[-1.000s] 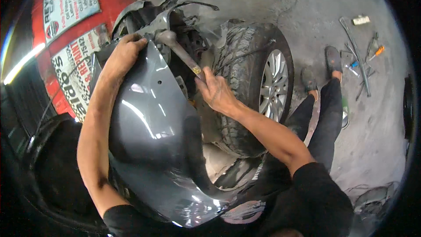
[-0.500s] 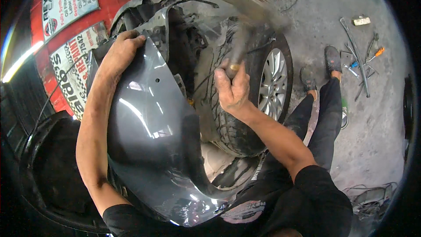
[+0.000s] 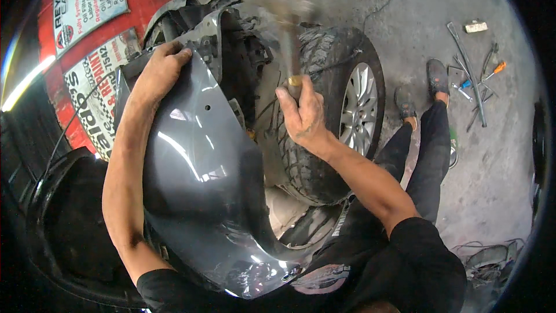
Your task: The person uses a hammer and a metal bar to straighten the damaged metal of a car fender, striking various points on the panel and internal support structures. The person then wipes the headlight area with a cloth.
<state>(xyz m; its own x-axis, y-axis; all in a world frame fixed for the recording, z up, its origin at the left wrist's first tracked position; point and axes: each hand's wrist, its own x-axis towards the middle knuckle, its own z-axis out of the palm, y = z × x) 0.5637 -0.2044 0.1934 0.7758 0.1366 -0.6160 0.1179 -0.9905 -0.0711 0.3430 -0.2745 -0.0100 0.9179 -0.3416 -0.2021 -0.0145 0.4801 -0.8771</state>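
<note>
Nearest: black T-shirt (image 3: 425,249), close by the near end of the dark gray fender (image 3: 197,139). Fender runs away from there, narrowing to its far tip; glossy, light streaks on it, one small round hole toward that tip.

Right hand (image 3: 304,110): off to the fender's right, fingers wrapped around the handle of the hammer (image 3: 292,52), yellow band right at the grip. Left hand (image 3: 165,66): clamped over the fender's far edge near the tip, thumb on the edge (fingertips tucked out of sight, can't see how far they hook under).

Hammer head sits past the fender tip and to its right, apart from it. Smeared by blur, so can't call the head type.

Right of the fender: treaded tire (image 3: 307,168) on a silver multi-spoke alloy wheel (image 3: 360,110). Farther right of the fender, dark clogs (image 3: 438,77) on gray concrete floor (image 3: 428,6), then a long metal bar (image 3: 470,74), an orange-handled tool (image 3: 499,68) and a small whitish block (image 3: 475,26).

Far left of the fender: red surface (image 3: 153,0) bearing two printed posters (image 3: 90,3).
</note>
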